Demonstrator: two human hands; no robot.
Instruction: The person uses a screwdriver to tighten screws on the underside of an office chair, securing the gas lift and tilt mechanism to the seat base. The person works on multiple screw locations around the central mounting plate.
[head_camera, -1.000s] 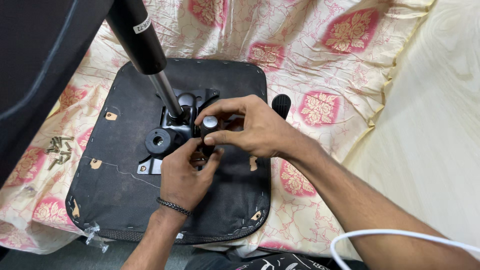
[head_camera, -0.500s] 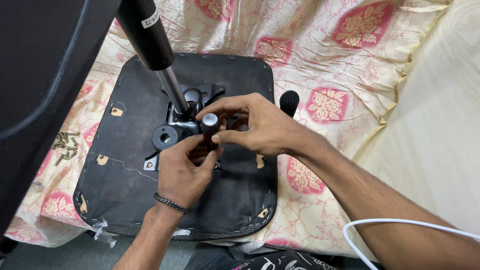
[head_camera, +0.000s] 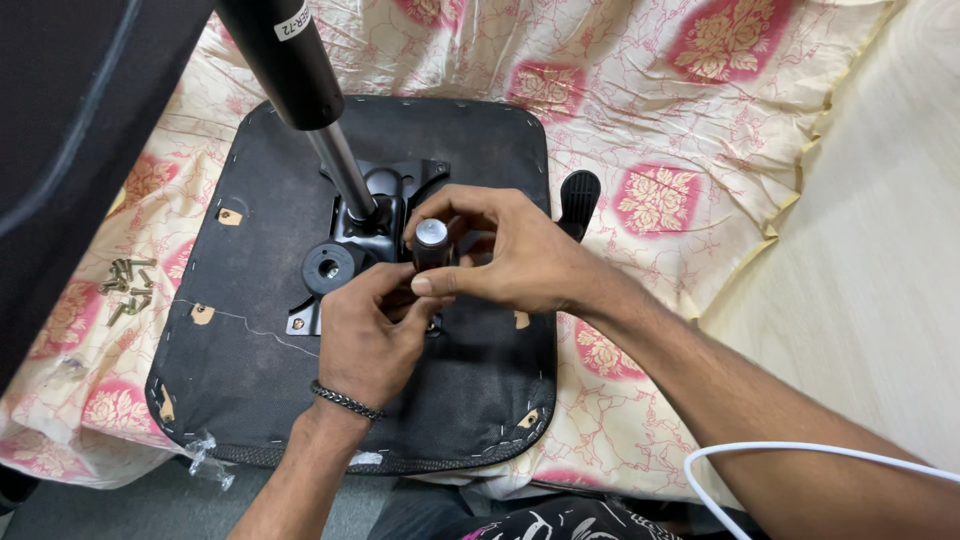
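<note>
An upturned black seat pan (head_camera: 470, 160) lies underside up on the flowered cloth (head_camera: 700, 120), and I place everything by it. At the middle of the seat pan sits the black metal mechanism plate (head_camera: 395, 195), and out of that plate a chrome gas-lift rod (head_camera: 340, 170) rises, tilted toward the far left corner, ending in a thick black cylinder (head_camera: 280, 55). Just left of the plate's near end is a round black knob (head_camera: 328, 267) with a hole in its centre. My left hand (head_camera: 365, 335) rests on the near half of the seat pan, a dark beaded bracelet (head_camera: 345, 400) at the wrist, its fingers curled up around the lower part of a small dark cylindrical piece with a silvery cap (head_camera: 431, 240). My right hand (head_camera: 510, 255) comes in from the right edge of the seat pan and closes over the same piece from above and from the side, thumb pressed at its base, so both hands are together and clamped on it right beside the plate. Past the right edge of the seat pan a black lever handle (head_camera: 580, 195) sticks out over the cloth. Off the left edge of the seat pan a small heap of bolts (head_camera: 128, 285) lies on the cloth. Well off the near right corner a white cable (head_camera: 800, 450) curves across my forearm
</note>
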